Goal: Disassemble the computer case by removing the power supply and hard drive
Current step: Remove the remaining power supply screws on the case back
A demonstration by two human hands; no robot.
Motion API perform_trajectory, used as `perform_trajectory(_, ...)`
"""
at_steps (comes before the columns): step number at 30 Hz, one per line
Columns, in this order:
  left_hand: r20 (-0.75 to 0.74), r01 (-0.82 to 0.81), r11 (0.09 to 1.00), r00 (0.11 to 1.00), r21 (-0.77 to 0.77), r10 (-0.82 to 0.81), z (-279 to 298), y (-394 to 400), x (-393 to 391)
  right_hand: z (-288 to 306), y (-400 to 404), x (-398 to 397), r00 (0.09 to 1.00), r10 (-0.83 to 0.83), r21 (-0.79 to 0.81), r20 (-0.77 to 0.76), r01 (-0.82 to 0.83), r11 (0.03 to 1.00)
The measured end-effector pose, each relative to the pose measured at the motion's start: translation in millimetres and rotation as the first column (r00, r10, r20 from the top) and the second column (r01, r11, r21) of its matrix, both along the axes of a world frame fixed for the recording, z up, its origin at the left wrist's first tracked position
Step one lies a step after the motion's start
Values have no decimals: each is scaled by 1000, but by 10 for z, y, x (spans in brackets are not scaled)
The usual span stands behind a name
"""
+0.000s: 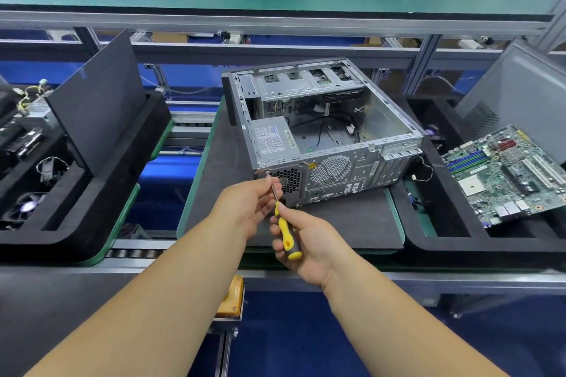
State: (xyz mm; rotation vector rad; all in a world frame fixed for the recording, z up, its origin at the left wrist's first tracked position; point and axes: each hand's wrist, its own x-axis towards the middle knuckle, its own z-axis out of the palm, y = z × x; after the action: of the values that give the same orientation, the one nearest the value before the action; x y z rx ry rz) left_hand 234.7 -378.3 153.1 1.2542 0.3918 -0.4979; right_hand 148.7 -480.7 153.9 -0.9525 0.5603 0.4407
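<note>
Your right hand is closed around the yellow-and-black handle of a screwdriver. Your left hand pinches its metal shaft near the tip, guiding it onto a screw at the rear panel's upper left corner. The open computer case lies on its side on a dark mat, with the power supply inside behind that corner. Keep the shaft square to the screw and press firmly while turning, so the tip doesn't slip.

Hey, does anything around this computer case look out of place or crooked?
Mostly orderly. The motherboard on the right lies tilted, propped on the black foam tray's edge rather than flat. The computer case sits squarely, side open, as expected for disassembly.
</note>
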Motion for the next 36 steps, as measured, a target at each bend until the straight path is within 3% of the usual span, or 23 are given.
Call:
perform_trajectory(4, -40, 19, 995, 999, -100, -23, 11, 28, -26, -33, 31, 27, 998, -47, 3, -48, 47, 999)
perform_trajectory(10, -167, -102, 967, 984, -235, 63, 34, 69, -9, -33, 65, 44, 996, -71, 69, -57, 75, 995)
perform_trajectory(16, -162, -99, 979, 984, -180, 69, 21, 46, 11, 7, 31, 48, 994, -50, 173, -95, 65, 983)
perform_trajectory(28, -127, -85, 984, 990, -158, 65, 35, 44, 19, -8, 44, 22, 996, -58, 28, -75, 60, 998)
perform_trajectory(36, -135, -86, 986, 989, -145, 67, 61, 18, 10, 7, 72, 33, 997, -60, 106, -56, 66, 992)
